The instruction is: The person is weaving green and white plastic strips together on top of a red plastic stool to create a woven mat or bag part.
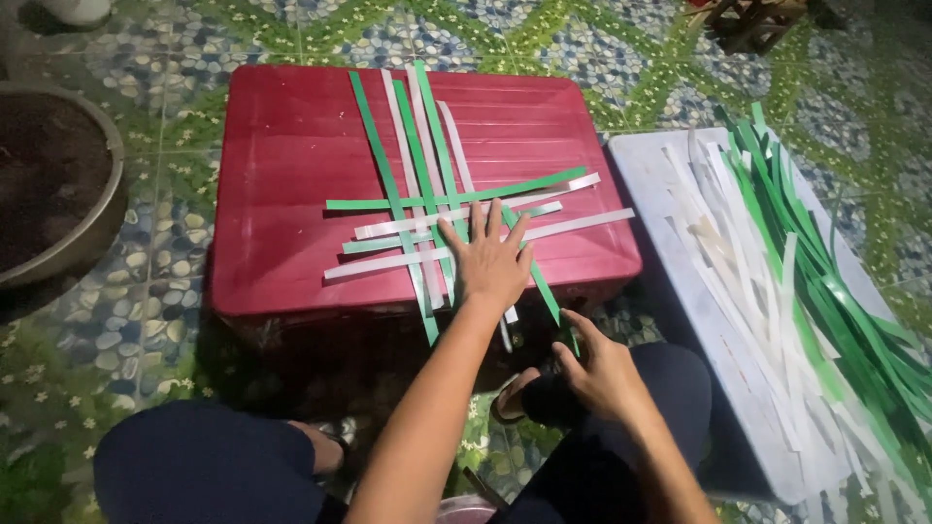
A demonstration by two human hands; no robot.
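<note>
Left hand (493,260) pressed flat, fingers spread, on woven strips (437,209) | right hand (600,367) pinched on green strip (540,281) end, near-right, axis diagonal.

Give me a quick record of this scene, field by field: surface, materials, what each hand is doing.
Surface: red plastic lid on a patterned floor
Work: green and white strips crossed in a loose weave
Left hand: pressed flat on the strips
Right hand: below the lid's edge, at a green strip's end
Supply: loose strips on a grey tray
</note>
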